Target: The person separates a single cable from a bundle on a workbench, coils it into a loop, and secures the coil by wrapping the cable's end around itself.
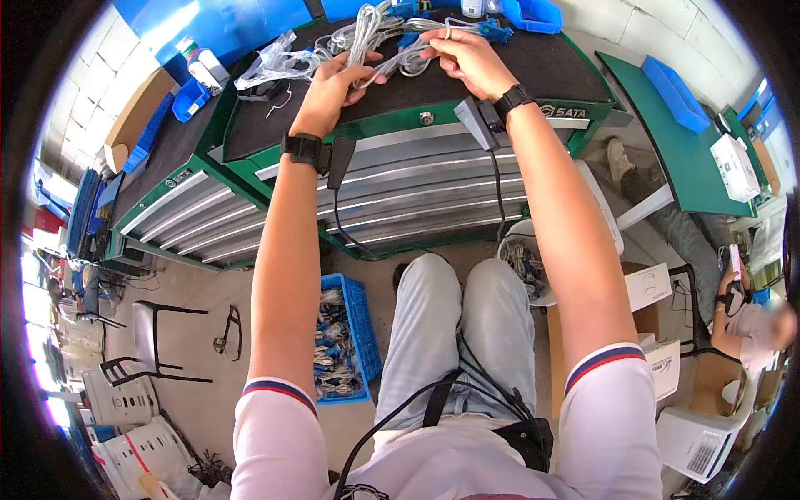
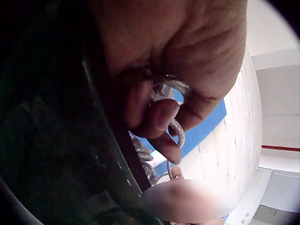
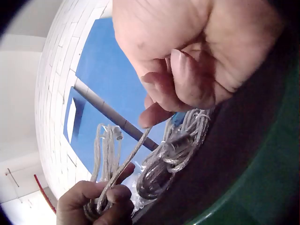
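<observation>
Silvery cable point(image 1: 392, 62) runs between our hands above the bench point(image 1: 542, 71): left hand point(image 1: 333, 83) grips the coiled bundle at nine o'clock, right hand point(image 1: 467, 58) pinches the strand's free end at three.

Coiled cables point(image 1: 392, 33) and a blue bin point(image 1: 533, 12) crowd just past my fingertips point(image 1: 433, 46); bare black mat point(image 1: 550, 71) lies open beside them.

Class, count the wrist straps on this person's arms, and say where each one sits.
2. One strap is on the left wrist, one strap on the right wrist, each just behind a hand holding cable.
</observation>
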The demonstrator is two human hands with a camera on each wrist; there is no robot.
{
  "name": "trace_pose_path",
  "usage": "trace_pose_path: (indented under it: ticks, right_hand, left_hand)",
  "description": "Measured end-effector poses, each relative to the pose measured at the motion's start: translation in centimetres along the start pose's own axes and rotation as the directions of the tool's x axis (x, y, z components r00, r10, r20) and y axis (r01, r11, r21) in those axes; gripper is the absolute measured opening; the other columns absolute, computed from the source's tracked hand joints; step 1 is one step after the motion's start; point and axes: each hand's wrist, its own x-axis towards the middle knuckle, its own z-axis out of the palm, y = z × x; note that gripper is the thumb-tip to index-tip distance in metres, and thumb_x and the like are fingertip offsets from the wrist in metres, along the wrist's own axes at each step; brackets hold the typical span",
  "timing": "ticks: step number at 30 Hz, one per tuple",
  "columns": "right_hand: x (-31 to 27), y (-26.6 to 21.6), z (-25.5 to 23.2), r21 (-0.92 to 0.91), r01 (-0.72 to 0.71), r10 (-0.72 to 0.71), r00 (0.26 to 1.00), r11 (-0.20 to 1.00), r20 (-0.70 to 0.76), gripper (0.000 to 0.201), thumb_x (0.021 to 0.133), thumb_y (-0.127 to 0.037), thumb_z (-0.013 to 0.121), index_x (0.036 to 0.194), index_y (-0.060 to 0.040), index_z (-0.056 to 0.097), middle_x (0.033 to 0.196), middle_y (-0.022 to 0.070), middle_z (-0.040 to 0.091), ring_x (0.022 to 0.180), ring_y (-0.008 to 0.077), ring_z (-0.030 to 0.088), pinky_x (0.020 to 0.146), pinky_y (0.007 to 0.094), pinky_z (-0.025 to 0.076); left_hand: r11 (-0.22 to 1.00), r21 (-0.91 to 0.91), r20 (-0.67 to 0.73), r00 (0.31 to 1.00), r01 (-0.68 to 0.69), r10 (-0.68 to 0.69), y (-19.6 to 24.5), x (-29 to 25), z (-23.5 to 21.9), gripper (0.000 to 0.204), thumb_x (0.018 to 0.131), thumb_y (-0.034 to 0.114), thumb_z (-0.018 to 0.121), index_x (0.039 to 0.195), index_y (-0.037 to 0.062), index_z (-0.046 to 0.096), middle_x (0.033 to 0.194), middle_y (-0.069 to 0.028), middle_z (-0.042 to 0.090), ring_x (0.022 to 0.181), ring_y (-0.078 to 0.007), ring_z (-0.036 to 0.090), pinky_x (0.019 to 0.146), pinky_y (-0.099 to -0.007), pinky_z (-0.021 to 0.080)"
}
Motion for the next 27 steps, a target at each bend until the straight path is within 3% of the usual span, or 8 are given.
trace_pose_path:
  ticks: [5,6,12,15,17,19,21,27]
  right_hand:
    - [-0.05,-0.31,-0.04,0.011,-0.025,0.025,1.000,1.000,-0.001,0.026,0.100,-0.021,0.058,0.118,-0.0050,0.068,0.091,0.0027,0.065,0.063,0.0033,0.043,0.052,0.0171,0.030]
    - [-0.05,-0.17,-0.03,0.014,-0.026,0.025,1.000,1.000,0.013,0.026,0.099,-0.022,0.059,0.117,-0.0046,0.069,0.090,0.0025,0.065,0.063,0.0034,0.043,0.052,0.0173,0.030]
    - [0.08,-0.02,0.11,-0.022,0.000,0.000,1.000,1.000,0.008,0.027,0.099,-0.025,0.059,0.112,-0.0047,0.070,0.088,0.0022,0.064,0.064,0.0037,0.043,0.052,0.0182,0.029]
    - [0.09,-0.26,-0.07,0.017,0.003,-0.003,1.000,1.000,0.013,0.029,0.100,-0.028,0.057,0.106,-0.0031,0.071,0.083,0.0066,0.068,0.061,0.0058,0.047,0.051,0.0191,0.031]
    - [0.31,-0.10,-0.53,0.155,-0.032,0.021,0.997,0.987,0.071,0.038,0.103,-0.035,0.052,0.105,-0.0020,0.071,0.081,0.0070,0.067,0.061,0.0070,0.047,0.051,0.0203,0.031]
    - [0.03,-0.01,-0.11,0.157,-0.011,0.008,1.000,0.988,0.023,0.044,0.104,-0.039,0.049,0.105,-0.0003,0.071,0.080,0.0071,0.066,0.060,0.0073,0.046,0.051,0.0210,0.031]
    - [0.00,-0.10,-0.21,0.059,0.002,-0.003,1.000,0.998,0.010,0.046,0.104,-0.043,0.051,0.114,-0.0014,0.067,0.082,0.0008,0.062,0.062,0.0045,0.042,0.051,0.0184,0.029]
    - [0.14,-0.01,-0.40,0.100,-0.019,0.014,0.999,0.995,0.052,0.048,0.103,-0.042,0.053,0.130,-0.0027,0.060,0.086,0.0029,0.063,0.066,0.0051,0.044,0.052,0.0186,0.031]
  left_hand:
    - [0.999,-0.047,-0.004,1.000,-0.005,0.005,-0.39,0.19,-0.49,0.032,0.089,0.011,0.056,0.117,-0.0031,0.061,0.071,-0.0018,0.056,0.051,-0.0058,0.036,0.048,-0.0226,0.024]
    - [1.000,-0.029,-0.022,1.000,-0.009,0.008,-0.21,-0.05,-0.26,0.031,0.089,0.011,0.057,0.116,-0.0030,0.061,0.067,0.0010,0.050,0.051,-0.0054,0.036,0.048,-0.0228,0.023]
    - [0.999,-0.025,-0.028,0.999,-0.024,0.023,-0.38,0.14,-0.47,0.027,0.091,0.011,0.057,0.114,-0.0023,0.061,0.065,0.0026,0.046,0.051,-0.0050,0.033,0.049,-0.0228,0.022]
    - [0.999,-0.019,-0.013,0.999,-0.036,0.036,-0.20,-0.11,-0.27,0.027,0.091,0.010,0.057,0.114,-0.0025,0.061,0.065,0.0028,0.045,0.052,-0.0051,0.033,0.050,-0.0228,0.022]
    - [0.999,-0.007,-0.026,0.999,-0.037,0.037,0.04,-0.15,-0.10,0.026,0.092,0.010,0.057,0.114,-0.0025,0.061,0.065,0.0029,0.045,0.052,-0.0052,0.033,0.050,-0.0228,0.023]
    - [1.000,-0.001,-0.028,0.999,-0.026,0.026,-0.12,-0.33,0.02,0.026,0.092,0.010,0.057,0.114,-0.0026,0.061,0.065,0.0030,0.044,0.053,-0.0053,0.033,0.050,-0.0227,0.023]
    - [0.999,-0.020,-0.034,0.999,-0.038,0.037,-0.05,-0.21,-0.08,0.025,0.092,0.010,0.058,0.113,-0.0021,0.061,0.066,0.0032,0.044,0.053,-0.0054,0.034,0.050,-0.0226,0.024]
    - [0.998,-0.046,-0.030,0.999,-0.033,0.032,-0.27,-0.06,-0.23,0.025,0.093,0.011,0.057,0.114,-0.0017,0.061,0.068,0.0022,0.046,0.053,-0.0055,0.034,0.050,-0.0228,0.024]
